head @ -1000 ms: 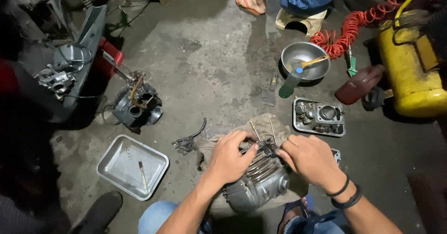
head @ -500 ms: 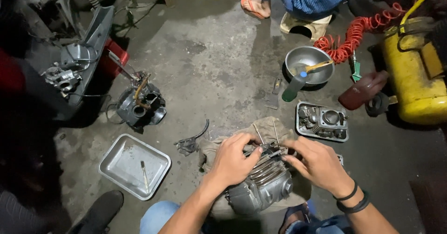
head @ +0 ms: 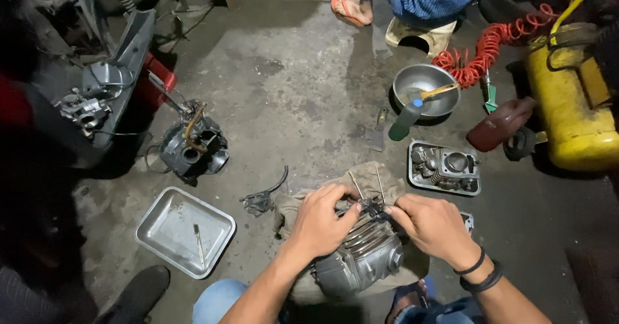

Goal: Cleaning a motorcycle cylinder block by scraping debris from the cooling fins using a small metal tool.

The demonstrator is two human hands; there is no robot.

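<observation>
A finned grey engine cylinder block (head: pixel 361 259) lies on a dirty cloth (head: pixel 361 179) on the concrete floor, close to my knees. My left hand (head: pixel 320 222) rests on its upper left side, fingers curled over the top. My right hand (head: pixel 431 226), with two dark bands on the wrist, pinches at a small dark part at the block's top end, between the two thin metal studs (head: pixel 366 188) that stick up. Both hands meet at that spot; the small part itself is mostly hidden by the fingers.
A steel tray (head: pixel 184 230) holding a thin tool lies to the left. Beyond it stand an engine casing (head: pixel 193 148) and a cylinder head (head: pixel 443 167), a steel bowl (head: pixel 425 88), red coiled hose (head: pixel 483 47), and a yellow tank (head: pixel 574 111). A person's sandalled foot (head: pixel 350 9) is at the top.
My hands have stayed on the top of the cylinder block, with the fingers shifting slightly closer together. The view has drifted a little; nothing else has moved.
</observation>
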